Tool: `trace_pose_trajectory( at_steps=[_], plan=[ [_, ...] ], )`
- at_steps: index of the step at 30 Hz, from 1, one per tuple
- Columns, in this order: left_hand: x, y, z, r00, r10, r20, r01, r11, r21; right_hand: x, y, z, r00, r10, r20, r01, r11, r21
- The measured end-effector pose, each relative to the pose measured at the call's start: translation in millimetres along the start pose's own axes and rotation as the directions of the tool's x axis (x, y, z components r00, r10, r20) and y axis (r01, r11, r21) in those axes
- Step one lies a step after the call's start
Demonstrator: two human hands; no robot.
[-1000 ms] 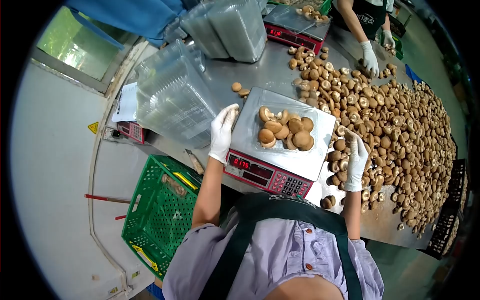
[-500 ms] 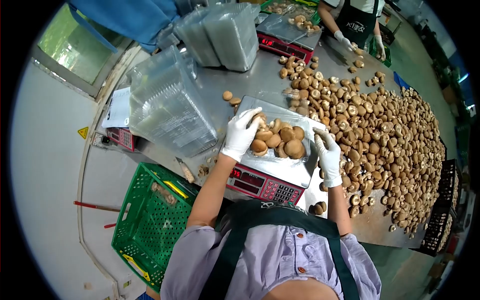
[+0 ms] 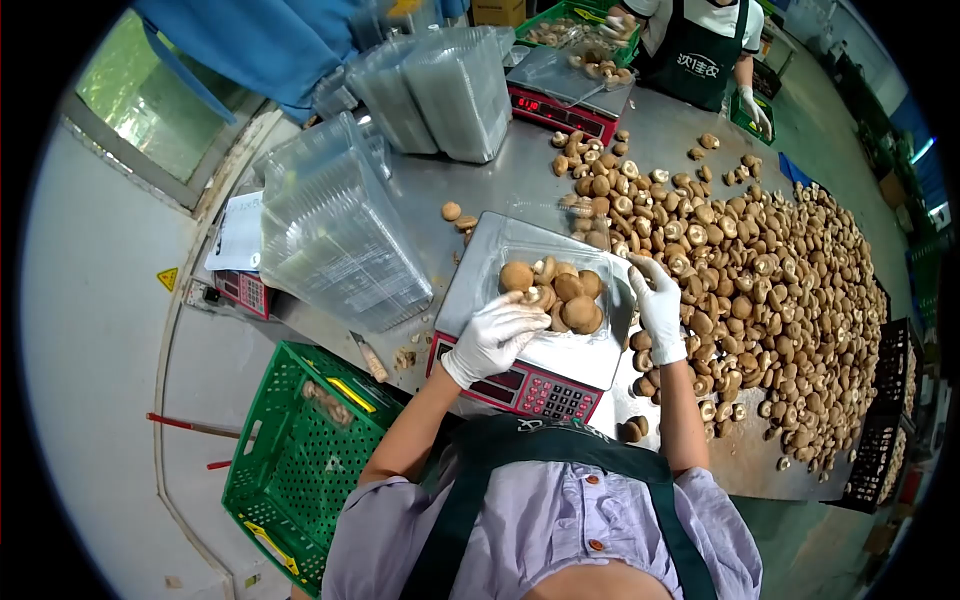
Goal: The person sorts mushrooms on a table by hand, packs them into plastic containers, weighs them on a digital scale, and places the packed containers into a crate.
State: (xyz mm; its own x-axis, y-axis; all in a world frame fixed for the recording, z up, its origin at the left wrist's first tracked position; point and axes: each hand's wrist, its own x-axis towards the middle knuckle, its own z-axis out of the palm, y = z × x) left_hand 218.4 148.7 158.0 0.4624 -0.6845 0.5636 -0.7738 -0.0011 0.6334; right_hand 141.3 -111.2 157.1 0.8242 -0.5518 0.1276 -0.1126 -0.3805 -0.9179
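A clear plastic tray (image 3: 514,257) with several brown mushrooms (image 3: 568,287) rests on the metal plate of a red scale (image 3: 546,397). My left hand (image 3: 497,340), in a white glove, reaches over the tray's near left side, its fingers closed on a mushroom (image 3: 540,297) at their tips. Beside the tray's right edge is my right hand (image 3: 657,306), gloved too, with thumb and fingers apart and nothing in it. The scale's display is partly hidden by my left hand.
Loose mushrooms (image 3: 760,300) spread over the right of the metal table. Stacked clear trays (image 3: 340,230) stand at the left, near a knife (image 3: 370,357). A green crate (image 3: 300,450) is at the lower left. Across the table, a person (image 3: 700,55) stands near another scale (image 3: 560,115).
My left hand has come down from the tray's upper left to its near side, and the mushrooms there have shifted. The other person's hand has moved back from the pile to the green crate.
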Motion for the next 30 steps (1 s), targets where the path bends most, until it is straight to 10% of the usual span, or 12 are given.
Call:
trace_pose_trajectory(
  at_steps=[5,9,11,15,20,23,25,30],
  plan=[
    [6,2,-17,0.883,-0.390,-0.262,0.325,0.910,-0.258,48,24,17,0.987,0.154,0.048,-0.160,0.966,0.203],
    [-2,-21,-17,0.606,-0.705,-0.369,0.400,0.671,-0.625,78,32,30,0.922,0.237,0.307,-0.388,0.575,0.720],
    [-8,-27,-26,0.561,-0.775,-0.292,0.467,0.588,-0.660,80,32,29,0.968,0.143,0.207,-0.252,0.539,0.804],
    [-24,-30,-30,0.551,-0.823,-0.140,0.426,0.422,-0.801,28,-15,-2,0.968,-0.099,0.231,-0.068,0.780,0.621],
    [-38,-11,-21,0.609,-0.793,0.020,0.615,0.456,-0.643,-45,3,-3,0.980,0.023,0.196,-0.033,0.998,0.051],
    [-50,-11,-10,0.588,-0.806,0.065,0.746,0.509,-0.429,-60,14,-2,0.931,0.236,0.278,-0.267,0.960,0.081],
    [-46,-5,-14,0.496,-0.837,0.229,0.744,0.273,-0.610,-60,18,2,0.868,0.312,0.387,-0.401,0.899,0.176],
    [-49,-6,2,0.548,-0.831,0.101,0.619,0.321,-0.717,-65,12,6,0.877,0.290,0.383,-0.417,0.855,0.308]
  ],
)
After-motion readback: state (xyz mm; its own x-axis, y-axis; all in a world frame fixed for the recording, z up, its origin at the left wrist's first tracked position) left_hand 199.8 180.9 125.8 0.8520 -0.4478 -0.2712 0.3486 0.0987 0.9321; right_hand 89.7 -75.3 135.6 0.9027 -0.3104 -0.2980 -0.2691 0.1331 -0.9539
